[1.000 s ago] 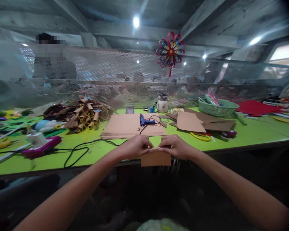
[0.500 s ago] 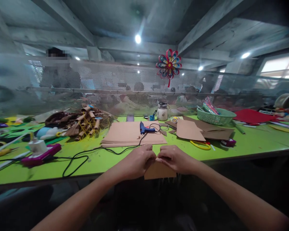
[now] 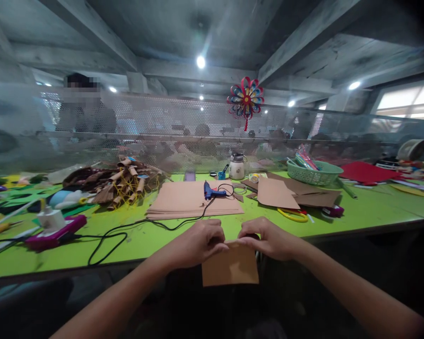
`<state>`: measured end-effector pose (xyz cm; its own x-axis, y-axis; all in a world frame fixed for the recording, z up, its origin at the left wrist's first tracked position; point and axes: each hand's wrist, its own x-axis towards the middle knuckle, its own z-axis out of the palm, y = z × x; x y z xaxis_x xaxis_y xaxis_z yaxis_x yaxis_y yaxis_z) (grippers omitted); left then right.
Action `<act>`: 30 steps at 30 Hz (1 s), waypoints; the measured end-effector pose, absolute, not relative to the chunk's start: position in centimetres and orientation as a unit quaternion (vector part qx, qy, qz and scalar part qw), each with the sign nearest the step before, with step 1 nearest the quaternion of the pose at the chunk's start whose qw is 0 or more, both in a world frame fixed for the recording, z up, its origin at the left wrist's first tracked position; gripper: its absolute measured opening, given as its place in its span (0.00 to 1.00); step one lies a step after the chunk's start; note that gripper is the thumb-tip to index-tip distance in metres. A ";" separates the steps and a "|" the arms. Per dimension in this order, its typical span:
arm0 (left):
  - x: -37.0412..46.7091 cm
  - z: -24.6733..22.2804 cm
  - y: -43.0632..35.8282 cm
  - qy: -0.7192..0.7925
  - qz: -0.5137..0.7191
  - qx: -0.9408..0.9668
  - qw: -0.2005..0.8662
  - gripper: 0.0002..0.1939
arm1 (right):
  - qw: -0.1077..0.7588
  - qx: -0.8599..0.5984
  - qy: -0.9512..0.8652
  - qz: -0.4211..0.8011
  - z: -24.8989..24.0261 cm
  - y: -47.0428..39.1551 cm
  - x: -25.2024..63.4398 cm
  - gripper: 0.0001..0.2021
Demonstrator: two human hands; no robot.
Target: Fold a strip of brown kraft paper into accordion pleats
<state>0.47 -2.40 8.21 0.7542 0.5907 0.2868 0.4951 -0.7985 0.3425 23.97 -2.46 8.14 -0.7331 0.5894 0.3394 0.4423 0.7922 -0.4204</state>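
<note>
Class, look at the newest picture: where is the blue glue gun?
In the head view, the blue glue gun lies near the middle of the green table, on the stacked brown sheets, beyond the hands.

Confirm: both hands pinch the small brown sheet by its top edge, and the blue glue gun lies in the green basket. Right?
No: the head view shows the blue glue gun on the stack of brown sheets, not in the green basket. The left hand and right hand do pinch the small brown sheet by its top edge.
</note>
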 end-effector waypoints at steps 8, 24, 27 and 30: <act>0.4 7.8 -2.1 0.288 0.186 0.923 0.173 0.12 | 0.262 -0.282 -0.915 0.119 7.0 -3.1 24.1 0.13; -2.1 7.2 -2.1 0.296 0.145 0.915 0.233 0.13 | 0.240 -0.292 -0.882 0.282 6.6 -3.4 24.8 0.13; -2.3 6.9 -1.9 0.312 0.174 0.904 0.238 0.12 | 0.253 -0.324 -0.837 0.362 6.2 -3.3 24.9 0.17; -2.5 6.9 -1.7 0.291 0.202 0.884 0.305 0.12 | 0.264 -0.305 -0.785 0.470 6.4 -3.1 25.4 0.21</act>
<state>-2.55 -1.72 6.93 0.7490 0.6375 0.1804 0.3910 -0.6452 0.6563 25.44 -3.12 6.38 -0.6753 0.7263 0.1280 0.2306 0.3728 -0.8988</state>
